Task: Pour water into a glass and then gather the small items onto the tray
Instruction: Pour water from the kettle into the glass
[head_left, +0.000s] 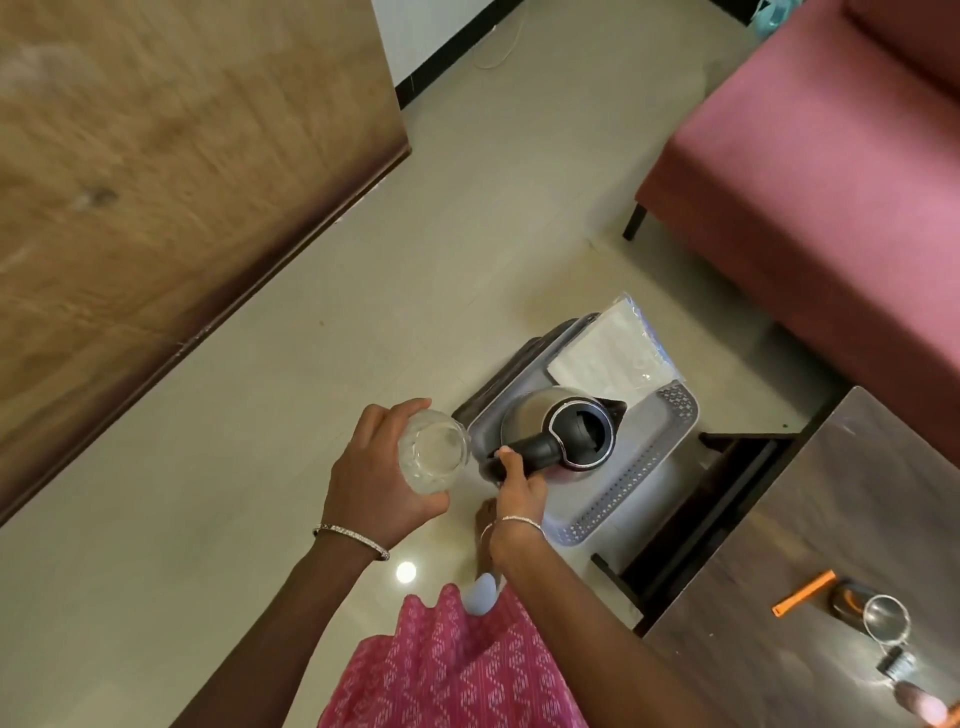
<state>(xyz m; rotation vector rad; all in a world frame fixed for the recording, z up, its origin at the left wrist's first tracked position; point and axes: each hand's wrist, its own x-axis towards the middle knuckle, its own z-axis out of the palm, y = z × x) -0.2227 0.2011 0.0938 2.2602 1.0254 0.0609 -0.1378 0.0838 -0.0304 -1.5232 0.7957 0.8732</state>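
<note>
The left grip (374, 478) is wrapped round a clear cut-pattern glass (434, 449), fingers curled along its far side and thumb under its near side. The glass is held in the air over the pale tiled floor (291, 364), just left of the tray, mouth tipped toward the camera; whether any water is in it I cannot tell

The right grip (519, 483) is clenched on the black handle (524, 449) of a steel kettle (566, 431). The kettle is upright over the near half of a grey tray (644, 462) with a perforated rim, its spout pointing away from the glass; whether its base touches the tray I cannot tell. A white plastic packet (608, 353) lies on the far end of the tray, which lies on the floor beside the counter

Each wrist wears a thin silver bangle (350, 540). A pink patterned garment (457, 665) fills the lower middle

On the dark wooden counter (831, 493) at the right lie small items, well apart from the tray: an orange strip (805, 592), a small metal strainer (885, 616) and a small dark clip-like piece (896, 665) too blurred to name. A pink sofa (831, 182) stands at upper right and a brown wooden panel (156, 156) fills the upper left
</note>
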